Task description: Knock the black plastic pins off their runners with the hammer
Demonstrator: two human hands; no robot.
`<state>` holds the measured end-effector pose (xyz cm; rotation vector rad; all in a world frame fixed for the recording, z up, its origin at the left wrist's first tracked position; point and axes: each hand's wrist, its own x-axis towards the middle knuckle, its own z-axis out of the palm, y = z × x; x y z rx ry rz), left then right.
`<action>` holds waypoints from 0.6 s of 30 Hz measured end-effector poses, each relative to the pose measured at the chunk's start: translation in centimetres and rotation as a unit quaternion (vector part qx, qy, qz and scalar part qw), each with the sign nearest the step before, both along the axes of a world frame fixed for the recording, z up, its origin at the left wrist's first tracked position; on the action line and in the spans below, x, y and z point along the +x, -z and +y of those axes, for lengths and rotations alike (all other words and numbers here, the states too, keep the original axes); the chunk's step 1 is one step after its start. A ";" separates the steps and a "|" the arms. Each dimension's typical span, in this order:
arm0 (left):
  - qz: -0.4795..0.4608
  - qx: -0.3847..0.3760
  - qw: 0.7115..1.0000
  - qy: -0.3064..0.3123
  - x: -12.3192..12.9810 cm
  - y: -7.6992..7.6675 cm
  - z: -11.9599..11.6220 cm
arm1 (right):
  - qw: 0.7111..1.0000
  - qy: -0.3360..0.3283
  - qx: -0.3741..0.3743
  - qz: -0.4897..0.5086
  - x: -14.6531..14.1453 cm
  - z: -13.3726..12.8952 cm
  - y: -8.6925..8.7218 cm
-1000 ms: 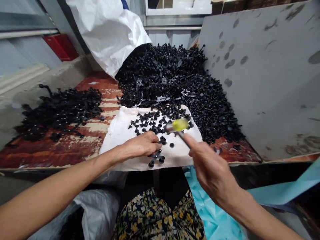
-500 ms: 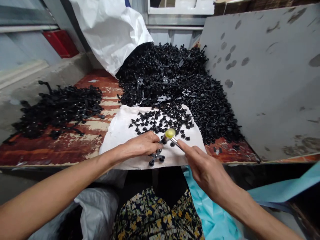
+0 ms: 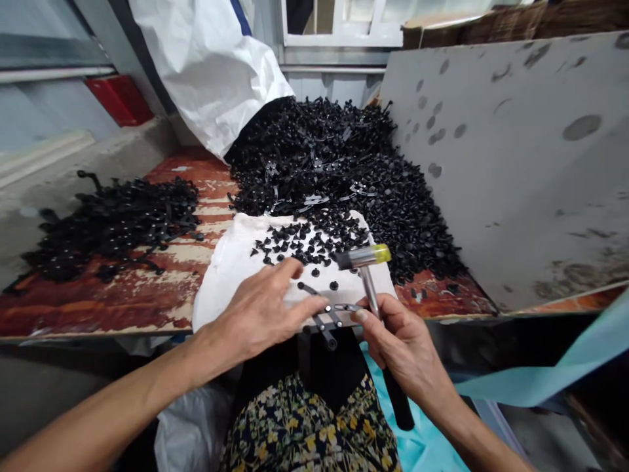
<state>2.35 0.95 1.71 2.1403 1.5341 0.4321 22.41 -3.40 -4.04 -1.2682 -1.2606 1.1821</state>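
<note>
Where within right hand, hammer handle hidden.

Red box, grey panel, perhaps cardboard

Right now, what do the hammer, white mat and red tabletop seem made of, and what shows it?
Hammer: shaft and mid-head look like polished steel, given their shine; the bright yellow tip is probably plastic, the dull black grip rubber or plastic. White mat: likely cloth, matte with soft rumpled edges. Red tabletop: perhaps painted wood, its worn coating showing pale patches.
</note>
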 end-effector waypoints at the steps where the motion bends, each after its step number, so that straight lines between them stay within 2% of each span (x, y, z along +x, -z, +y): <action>1: -0.004 -0.002 1.000 -0.025 -0.3 0.1 -0.4 | 1.000 0.020 -0.005 0.010 0.1 -0.3 0.3; 2: -0.008 -0.020 0.999 -0.024 -0.4 0.2 -0.7 | 0.999 0.034 -0.007 0.016 0.1 -0.5 0.5; 6: -0.045 -0.077 0.994 0.059 0.1 1.2 -1.5 | 0.999 0.040 0.004 0.019 -0.6 -1.2 1.3; 9: -0.096 -0.100 0.989 0.044 1.3 2.2 -1.0 | 1.000 0.017 0.023 0.006 -1.3 -1.5 1.3; 13: -0.180 -0.213 0.959 0.041 2.1 2.7 0.5 | 1.000 0.008 0.024 -0.014 -0.6 -1.6 1.2; 15: -0.183 -0.250 0.949 0.048 2.0 2.6 1.3 | 0.999 0.027 0.009 -0.018 0.4 -1.6 1.4; 18: -0.144 -0.259 0.953 0.064 1.9 2.2 2.2 | 0.998 0.057 -0.016 -0.019 1.7 -1.5 1.9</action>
